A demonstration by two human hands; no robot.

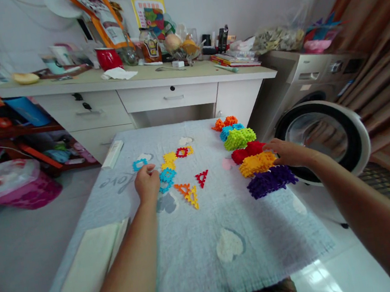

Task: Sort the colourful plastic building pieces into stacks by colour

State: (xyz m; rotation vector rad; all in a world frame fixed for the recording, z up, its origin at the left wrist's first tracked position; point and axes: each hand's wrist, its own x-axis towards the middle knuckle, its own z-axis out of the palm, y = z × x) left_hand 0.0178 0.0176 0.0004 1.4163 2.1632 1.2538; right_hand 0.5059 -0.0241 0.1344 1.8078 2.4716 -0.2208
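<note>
My left hand (pixel 147 184) is closed with curled fingers above the cloth, beside a blue ring-shaped plastic building piece (pixel 140 164); anything inside it is hidden. To its right lie joined toothed pieces: blue (pixel 167 175), yellow (pixel 169 157) and a red one (pixel 182 152). Orange (pixel 182 189) and yellow triangles (pixel 192 197) lie nearer me, with a red triangle (pixel 202 178) apart from them. My right hand (pixel 285 152) reaches over the piles with fingers apart, touching the orange-yellow pile (pixel 256 163) near the red pile (pixel 249 151). A purple pile (pixel 271 181) lies just below.
Green (pixel 240 138), blue (pixel 229 131) and orange piles (pixel 224 123) continue toward the table's far edge. A grey-blue cloth (pixel 264 237) covers the table. A white strip (pixel 113 155) lies at the left. Behind stand a cluttered counter (pixel 150 77) and a washing machine with its door (pixel 357 136) open.
</note>
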